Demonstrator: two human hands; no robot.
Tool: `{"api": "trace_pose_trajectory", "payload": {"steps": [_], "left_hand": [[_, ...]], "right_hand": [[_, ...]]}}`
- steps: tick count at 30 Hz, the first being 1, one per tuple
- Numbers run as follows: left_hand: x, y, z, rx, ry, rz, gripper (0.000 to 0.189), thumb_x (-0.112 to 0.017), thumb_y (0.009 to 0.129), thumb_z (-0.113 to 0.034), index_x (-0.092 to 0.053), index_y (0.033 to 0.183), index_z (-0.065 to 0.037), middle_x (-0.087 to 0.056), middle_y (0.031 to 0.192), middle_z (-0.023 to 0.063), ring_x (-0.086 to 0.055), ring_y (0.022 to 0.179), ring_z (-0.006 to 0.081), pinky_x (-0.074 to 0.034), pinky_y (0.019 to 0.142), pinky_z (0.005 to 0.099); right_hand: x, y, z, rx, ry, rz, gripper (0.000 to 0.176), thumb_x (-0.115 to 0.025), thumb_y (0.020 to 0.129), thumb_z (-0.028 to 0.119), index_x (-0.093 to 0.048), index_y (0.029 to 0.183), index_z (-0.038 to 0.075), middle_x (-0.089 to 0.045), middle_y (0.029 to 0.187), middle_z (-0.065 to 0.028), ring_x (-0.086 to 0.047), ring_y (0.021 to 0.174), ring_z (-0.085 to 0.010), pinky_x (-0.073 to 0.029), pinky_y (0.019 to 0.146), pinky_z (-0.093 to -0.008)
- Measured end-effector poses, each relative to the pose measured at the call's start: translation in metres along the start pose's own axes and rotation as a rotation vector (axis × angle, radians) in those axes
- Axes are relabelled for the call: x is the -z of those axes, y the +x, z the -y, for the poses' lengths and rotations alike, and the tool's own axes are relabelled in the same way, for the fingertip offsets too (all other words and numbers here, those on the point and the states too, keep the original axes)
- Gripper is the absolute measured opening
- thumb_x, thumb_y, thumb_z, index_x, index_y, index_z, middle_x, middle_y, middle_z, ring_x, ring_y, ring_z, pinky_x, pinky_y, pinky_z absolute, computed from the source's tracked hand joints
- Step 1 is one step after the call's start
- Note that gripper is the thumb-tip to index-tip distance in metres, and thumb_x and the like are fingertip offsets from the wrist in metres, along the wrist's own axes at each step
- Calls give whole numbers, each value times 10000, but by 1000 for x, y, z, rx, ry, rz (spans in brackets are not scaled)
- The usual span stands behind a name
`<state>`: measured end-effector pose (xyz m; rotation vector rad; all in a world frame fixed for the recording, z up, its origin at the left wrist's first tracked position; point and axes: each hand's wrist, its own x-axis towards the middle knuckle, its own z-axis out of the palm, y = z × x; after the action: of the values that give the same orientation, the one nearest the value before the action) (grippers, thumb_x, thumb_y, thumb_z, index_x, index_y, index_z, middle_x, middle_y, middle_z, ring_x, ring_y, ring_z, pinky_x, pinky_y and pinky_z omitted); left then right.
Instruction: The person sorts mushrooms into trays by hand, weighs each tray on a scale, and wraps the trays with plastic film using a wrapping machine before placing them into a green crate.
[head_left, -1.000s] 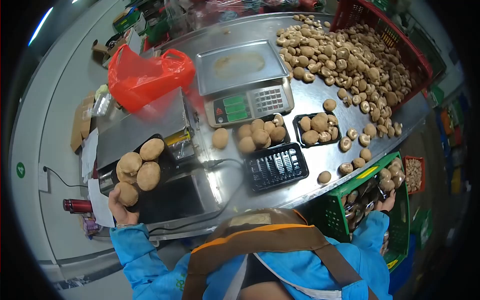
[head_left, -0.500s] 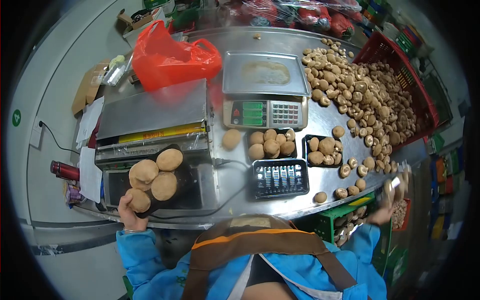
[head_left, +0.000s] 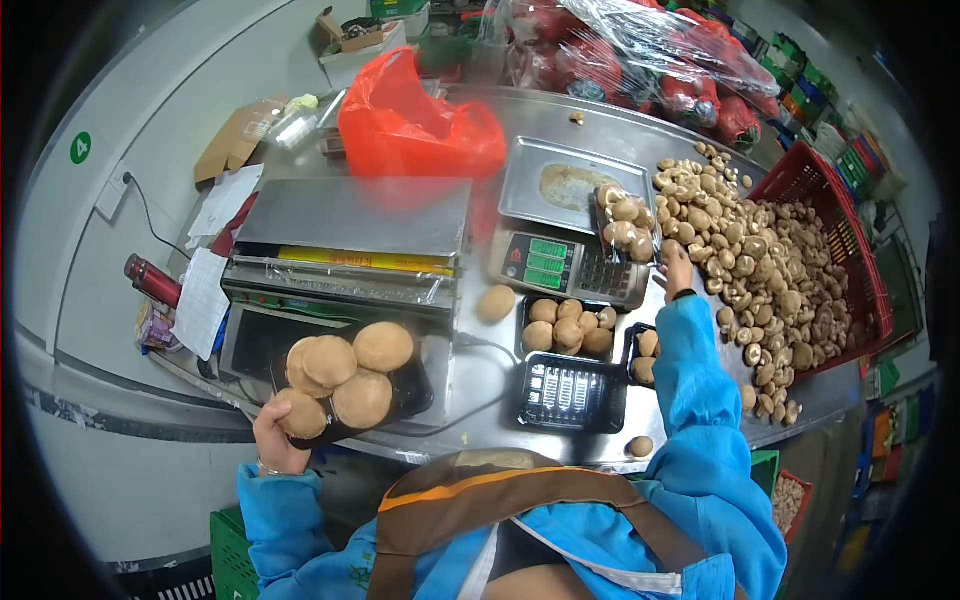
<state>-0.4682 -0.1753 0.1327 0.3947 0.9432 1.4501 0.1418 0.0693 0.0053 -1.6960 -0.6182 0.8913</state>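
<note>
At lower left our left hand [head_left: 281, 436] grips a mushroom tray [head_left: 350, 388]; right of centre our right hand [head_left: 676, 268] grips a wrapped pack [head_left: 625, 224].

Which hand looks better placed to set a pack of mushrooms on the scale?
Probably the right hand: it holds a mushroom pack at the scale, while the left hand holds a loaded black tray farther off.
</note>
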Motion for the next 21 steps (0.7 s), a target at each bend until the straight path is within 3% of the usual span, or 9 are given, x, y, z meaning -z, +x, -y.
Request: {"api": "trace_pose_trajectory", "payload": {"steps": [1, 3, 6, 10, 11, 14, 17, 20, 21], "left_hand": [[4, -1, 3, 9, -4, -4, 346, -506, 719, -146, -542, 1026, 10, -600, 993, 139, -589, 919, 263, -475, 834, 371], [13, -3, 7, 49, -27, -21, 353, -508, 722, -151, -539, 1031, 16, -599, 996, 140, -591, 920, 265, -479, 826, 372], [7, -1, 14, 73, -13, -30, 351, -513, 726, -158, -536, 1023, 28, -605, 975, 139, -600, 895, 267, -488, 807, 372], [1, 5, 15, 77, -2, 7, 361, -517, 718, -158, -532, 1020, 40, -608, 963, 147, -609, 867, 275, -500, 783, 379], [4, 7, 15, 84, -3, 49, 369, -517, 715, -156, -531, 1024, 44, -607, 968, 152, -611, 863, 278, -504, 775, 382], [4, 6, 14, 83, -17, 54, 386, -514, 699, -145, -525, 1030, 54, -603, 970, 162, -611, 864, 292, -507, 779, 392], [6, 3, 14, 93, -37, 61, 441, -519, 677, -140, -500, 1075, 50, -582, 1018, 177, -592, 929, 301, -501, 806, 391], [1, 5, 19, 57, -16, 27, 451, -517, 670, -140, -498, 1081, 43, -578, 1027, 176, -579, 954, 306, -483, 839, 399], [6, 8, 19, 74, -21, 85, 454, -519, 672, -145, -500, 1089, 32, -572, 1049, 174, -575, 959, 308, -470, 859, 406]], "right_hand": [[10, -8, -4, -92, 130, -5, 494, -450, 891, 419, -338, 1305, 173, -468, 1186, -170, -530, 973, -304, -475, 808, -445], [32, -25, -9, -179, 324, 42, 614, -447, 888, 460, -255, 1349, 102, -403, 1263, -200, -474, 1102, -338, -455, 859, -446], [48, -32, -15, -219, 365, 14, 599, -466, 885, 456, -310, 1318, 72, -407, 1278, -206, -480, 1093, -335, -440, 886, -413], [37, -42, 10, -171, 447, 139, 719, -519, 856, 465, -190, 1365, 78, -360, 1297, -238, -438, 1145, -343, -407, 941, -418], [33, -33, 13, -171, 410, 181, 681, -526, 851, 460, -218, 1355, 122, -379, 1248, -234, -476, 1075, -340, -436, 899, -431], [7, -31, 42, -219, 333, 155, 674, -547, 834, 468, -268, 1334, 113, -426, 1190, -214, -511, 1002, -334, -461, 848, -451], [-17, -33, 56, -235, 265, 320, 600, -553, 853, 397, -316, 1308, 85, -473, 1135, -181, -544, 926, -299, -489, 778, -467], [-32, -17, 31, -125, 315, 381, 353, -476, 906, 147, -411, 1246, 80, -528, 1127, -83, -565, 968, -223, -508, 785, -436], [-30, -35, 38, -123, 368, 409, 365, -475, 902, 133, -407, 1254, 65, -525, 1145, -93, -564, 988, -235, -510, 789, -436]]}}
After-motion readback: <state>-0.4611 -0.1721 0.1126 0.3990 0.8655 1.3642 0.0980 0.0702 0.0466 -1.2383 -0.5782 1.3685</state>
